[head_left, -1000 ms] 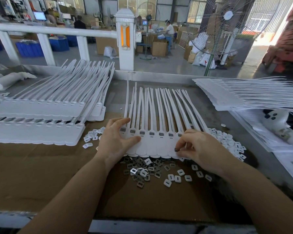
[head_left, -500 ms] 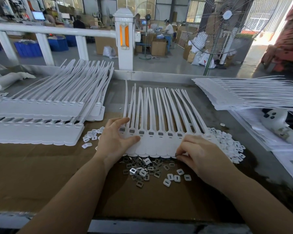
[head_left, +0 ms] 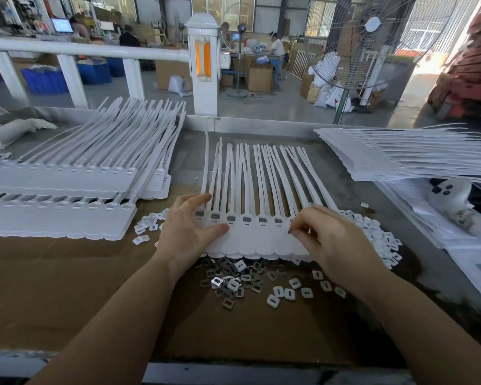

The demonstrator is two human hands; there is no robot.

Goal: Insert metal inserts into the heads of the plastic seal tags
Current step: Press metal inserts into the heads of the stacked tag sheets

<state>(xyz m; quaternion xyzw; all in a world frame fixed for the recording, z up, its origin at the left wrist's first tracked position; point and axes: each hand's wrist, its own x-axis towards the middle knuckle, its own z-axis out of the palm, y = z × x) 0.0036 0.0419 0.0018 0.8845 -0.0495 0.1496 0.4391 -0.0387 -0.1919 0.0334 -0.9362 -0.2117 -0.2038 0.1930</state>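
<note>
on the counter (head_left: 345, 168), before me: a strip of joined seal tags (head_left: 257, 240), straps fanning away from me, heads in a row across the middle.
left hand (head_left: 188, 232): fingers spread and fairly straight, thumb out, pressing the strip's left end flat; it grips nothing.
right hand (head_left: 331, 236): fingers curled, tips pinching a small dark insert (head_left: 289, 231) just over the strip, near the right-hand heads.
inserts (head_left: 228, 279): loose heap on the cardboard (head_left: 67, 287) just below the strip. i judge them light, stiff, slick and easy to drop, so i take one by its edges with my fingertips.
tags: i judge them thin and bendy, apt to slide; best held down at the flat flag part, not the straps.
caps (head_left: 378, 234): small white pieces heaped right of the strip, more scattered left.
containers: none at hand; parts lie loose. blue bins (head_left: 45, 79) stand far off, contents unclear.
</note>
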